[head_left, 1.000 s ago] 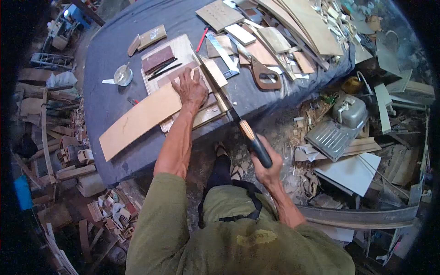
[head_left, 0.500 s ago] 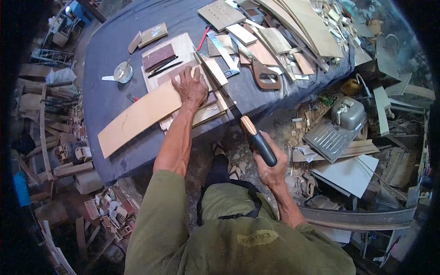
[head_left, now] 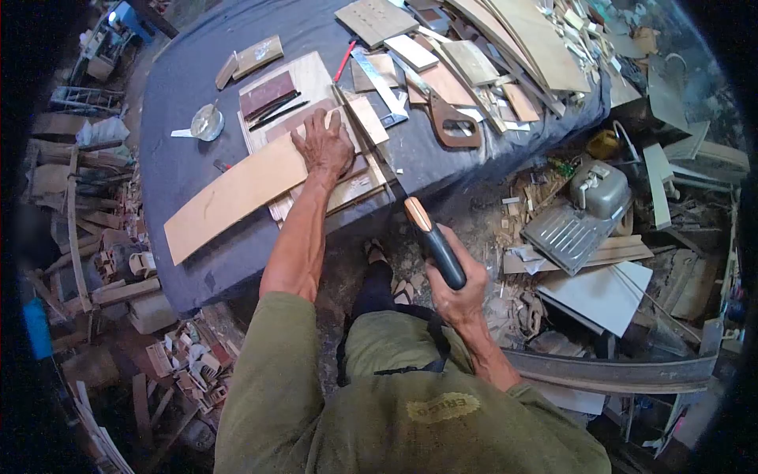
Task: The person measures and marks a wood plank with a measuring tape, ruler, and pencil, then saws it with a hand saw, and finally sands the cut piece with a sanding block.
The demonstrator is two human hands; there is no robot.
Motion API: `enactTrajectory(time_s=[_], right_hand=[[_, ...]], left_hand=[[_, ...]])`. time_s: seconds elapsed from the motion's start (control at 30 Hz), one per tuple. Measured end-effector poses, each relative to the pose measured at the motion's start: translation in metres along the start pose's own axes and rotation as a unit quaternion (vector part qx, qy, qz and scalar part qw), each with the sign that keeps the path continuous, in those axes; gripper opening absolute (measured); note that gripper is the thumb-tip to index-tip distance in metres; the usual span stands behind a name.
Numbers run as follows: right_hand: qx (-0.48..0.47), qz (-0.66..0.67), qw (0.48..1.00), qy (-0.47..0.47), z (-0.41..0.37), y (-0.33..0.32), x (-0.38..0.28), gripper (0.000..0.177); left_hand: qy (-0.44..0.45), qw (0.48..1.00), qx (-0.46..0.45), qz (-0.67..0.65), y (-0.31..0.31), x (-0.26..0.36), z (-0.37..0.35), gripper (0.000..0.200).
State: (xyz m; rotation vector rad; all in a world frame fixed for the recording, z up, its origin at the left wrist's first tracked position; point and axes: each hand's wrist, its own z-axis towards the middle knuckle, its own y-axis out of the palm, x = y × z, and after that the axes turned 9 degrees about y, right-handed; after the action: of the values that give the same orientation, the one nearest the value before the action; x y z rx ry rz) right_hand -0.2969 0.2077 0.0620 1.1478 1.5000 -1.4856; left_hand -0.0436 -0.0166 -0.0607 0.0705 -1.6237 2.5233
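Note:
My right hand (head_left: 458, 276) is wrapped round the dark handle of a saw (head_left: 433, 241). The saw's blade runs up and left across the right part of a light wooden board (head_left: 237, 193). Pressed on that board beside the blade is my left hand (head_left: 325, 146), fingers spread. Under the board lie flat wooden panels (head_left: 314, 69) on the cloth-covered table (head_left: 193, 276). A dark red block (head_left: 266, 95) and black pens rest just beyond my left hand. A piece of the board shows on the blade's right side.
A second saw (head_left: 452, 126), a metal square (head_left: 380, 87) and a red pencil (head_left: 344, 61) lie on the table's right part, near piled wood offcuts. A small cup (head_left: 207, 123) stands at left. A metal sink (head_left: 572, 225) and scrap wood lie on the floor at right.
My right hand and the saw have shifted slightly left and a little upward at the handle's tip. My left hand still presses on the board.

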Motion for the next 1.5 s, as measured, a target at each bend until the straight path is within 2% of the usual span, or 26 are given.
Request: enactTrajectory(time_s=[0.1, 0.17, 0.2, 0.3, 0.43, 0.5, 0.53, 0.63, 0.67, 0.73, 0.77, 0.8, 0.9, 1.0, 1.1, 1.17, 1.23, 1.3, 1.33, 1.37, 1.43, 1.5], right_hand=[[-0.031, 0.061, 0.992, 0.107, -0.011, -0.009, -0.007, 0.052], [-0.009, 0.036, 0.998, 0.041, -0.036, -0.019, -0.003, 0.053], [-0.025, 0.018, 0.997, 0.064, -0.049, -0.031, -0.007, 0.055], [0.002, 0.004, 1.0, -0.02, -0.066, -0.04, 0.009, 0.056], [-0.024, 0.01, 0.999, 0.046, -0.007, -0.004, -0.007, 0.054], [-0.02, 0.016, 0.999, 0.04, 0.007, 0.001, 0.001, 0.055], [-0.019, 0.016, 0.999, 0.046, 0.003, 0.002, 0.005, 0.055], [0.023, -0.004, 0.999, -0.03, -0.023, 0.003, 0.022, 0.054], [0.001, 0.002, 1.0, 0.01, -0.039, -0.007, 0.022, 0.055], [0.004, -0.031, 0.999, 0.006, -0.071, -0.031, 0.029, 0.055], [0.006, -0.045, 0.999, -0.003, -0.072, -0.035, 0.031, 0.054], [0.038, 0.0, 0.999, -0.014, -0.071, -0.027, 0.041, 0.054], [0.01, -0.002, 1.0, 0.021, -0.022, -0.002, 0.022, 0.053], [0.004, 0.017, 0.998, 0.067, -0.011, 0.007, 0.032, 0.053], [0.03, 0.01, 0.999, -0.011, -0.045, -0.005, 0.061, 0.053], [0.045, -0.034, 0.997, -0.048, -0.077, -0.019, 0.074, 0.054], [0.056, -0.045, 0.995, -0.069, -0.076, -0.017, 0.069, 0.054], [0.06, -0.033, 0.994, -0.079, -0.044, -0.008, 0.057, 0.053], [0.0, -0.01, 1.0, 0.027, -0.025, -0.002, 0.042, 0.053], [0.002, 0.022, 1.0, 0.003, -0.005, 0.011, 0.049, 0.053], [0.001, 0.05, 0.998, 0.024, 0.0, 0.016, 0.056, 0.054], [0.015, 0.019, 0.999, 0.021, -0.031, 0.005, 0.055, 0.054]], left_hand=[[-0.015, 1.0, -0.003, -0.004, -0.003, 0.009, -0.004, 0.037], [-0.027, 1.0, 0.002, -0.013, -0.001, 0.004, 0.0, 0.036], [-0.024, 1.0, 0.01, -0.018, 0.001, 0.003, -0.001, 0.036], [-0.023, 1.0, 0.001, -0.017, -0.003, 0.006, -0.003, 0.037], [0.003, 1.0, -0.004, -0.007, -0.002, 0.002, -0.002, 0.036], [-0.003, 1.0, 0.0, -0.013, -0.004, 0.0, 0.005, 0.036], [-0.007, 1.0, -0.007, -0.018, -0.006, 0.003, 0.0, 0.036], [-0.011, 1.0, 0.007, -0.005, -0.007, 0.001, 0.003, 0.036], [-0.009, 1.0, 0.013, -0.004, -0.007, 0.001, 0.004, 0.036], [-0.006, 1.0, -0.004, -0.006, -0.006, 0.004, -0.002, 0.037], [-0.011, 1.0, 0.0, -0.008, -0.006, 0.003, 0.002, 0.037], [-0.01, 1.0, -0.005, -0.011, -0.007, 0.004, -0.001, 0.037], [-0.001, 1.0, -0.014, -0.01, -0.004, 0.004, -0.006, 0.037], [-0.006, 1.0, -0.013, -0.006, -0.006, 0.002, 0.004, 0.037], [-0.004, 1.0, 0.006, -0.004, -0.002, 0.001, 0.01, 0.035], [-0.017, 1.0, -0.019, -0.016, -0.005, 0.004, -0.001, 0.035], [-0.007, 1.0, -0.013, -0.017, 0.0, 0.001, -0.004, 0.035], [-0.006, 1.0, -0.009, -0.025, 0.003, 0.001, -0.003, 0.035], [-0.004, 1.0, -0.011, -0.019, 0.002, 0.002, -0.004, 0.036], [-0.002, 1.0, -0.009, -0.009, 0.0, 0.002, -0.003, 0.036], [-0.003, 1.0, -0.008, 0.0, -0.007, 0.0, 0.004, 0.036], [-0.011, 1.0, -0.024, -0.01, -0.009, 0.004, -0.002, 0.037]])
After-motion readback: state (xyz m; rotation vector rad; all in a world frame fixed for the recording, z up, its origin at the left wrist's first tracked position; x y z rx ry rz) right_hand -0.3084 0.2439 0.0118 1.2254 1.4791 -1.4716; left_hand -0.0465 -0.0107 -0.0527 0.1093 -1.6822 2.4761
